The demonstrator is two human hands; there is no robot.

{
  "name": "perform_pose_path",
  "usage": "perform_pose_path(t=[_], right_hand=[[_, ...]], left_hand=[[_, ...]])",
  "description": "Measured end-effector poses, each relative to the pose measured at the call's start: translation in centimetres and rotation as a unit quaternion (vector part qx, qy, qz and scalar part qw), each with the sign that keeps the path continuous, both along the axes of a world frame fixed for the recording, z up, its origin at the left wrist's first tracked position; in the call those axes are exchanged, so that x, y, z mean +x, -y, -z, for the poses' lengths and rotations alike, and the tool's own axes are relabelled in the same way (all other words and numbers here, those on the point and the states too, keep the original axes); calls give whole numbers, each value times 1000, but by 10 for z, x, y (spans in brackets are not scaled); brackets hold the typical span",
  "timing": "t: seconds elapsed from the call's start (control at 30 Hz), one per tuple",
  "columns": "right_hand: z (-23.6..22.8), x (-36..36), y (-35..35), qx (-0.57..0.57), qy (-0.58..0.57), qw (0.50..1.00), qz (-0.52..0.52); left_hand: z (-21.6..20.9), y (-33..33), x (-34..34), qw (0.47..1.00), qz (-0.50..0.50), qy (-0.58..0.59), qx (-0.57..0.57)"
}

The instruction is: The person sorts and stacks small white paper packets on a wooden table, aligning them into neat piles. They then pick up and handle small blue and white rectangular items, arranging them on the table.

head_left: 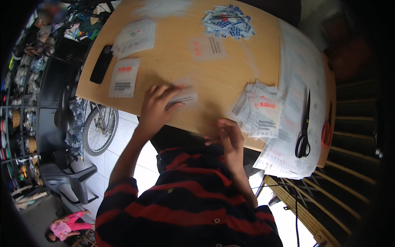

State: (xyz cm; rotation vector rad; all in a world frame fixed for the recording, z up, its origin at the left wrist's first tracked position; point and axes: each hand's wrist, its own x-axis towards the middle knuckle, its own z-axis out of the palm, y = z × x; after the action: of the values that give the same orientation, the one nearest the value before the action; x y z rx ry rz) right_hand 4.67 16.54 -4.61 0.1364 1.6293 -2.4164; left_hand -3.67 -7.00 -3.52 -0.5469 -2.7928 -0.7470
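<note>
My left hand [158, 103] rests over a small translucent plastic bag [185, 99] with orange and dark print, near the table's front edge. Its thumb and fingers are apart, and the fingertips touch or hover just above the bag. My right hand [228, 138] is at the front edge, its fingers loosely bent and apart, with nothing visible in them. Beyond it, to the right, lies a fanned pile of similar printed bags [265, 113]. One more bag [124, 78] lies flat to the left of my left hand.
A black phone [101, 64] and a stack of bags [135, 37] lie at left. Another bag [207, 47] is beyond my hands, below a heap of blue-and-white packets [228, 22]. Black scissors [303, 140] lie on large printed sheets [288, 160]; red-handled scissors [327, 131] are farther right.
</note>
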Motion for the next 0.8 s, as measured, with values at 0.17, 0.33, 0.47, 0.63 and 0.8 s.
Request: perform_pose_path(t=[0.17,0.33,0.47,0.63,0.8], right_hand=[[-20,-16,3,34,38,998,-27],[-5,-19,-15,156,-57,986,17],[-30,-15,-57,246,-55,959,132],[-35,-24,-123,370,-41,910,181],[-24,-44,-132,636,-113,739,189]], left_hand=[[-2,-23,32,996,25,-37,80],[-33,-58,34,980,181,-5,77],[-43,-65,-11,968,202,-17,150],[15,-71,-116,994,23,-108,9],[42,-62,-145,991,27,-127,-29]])
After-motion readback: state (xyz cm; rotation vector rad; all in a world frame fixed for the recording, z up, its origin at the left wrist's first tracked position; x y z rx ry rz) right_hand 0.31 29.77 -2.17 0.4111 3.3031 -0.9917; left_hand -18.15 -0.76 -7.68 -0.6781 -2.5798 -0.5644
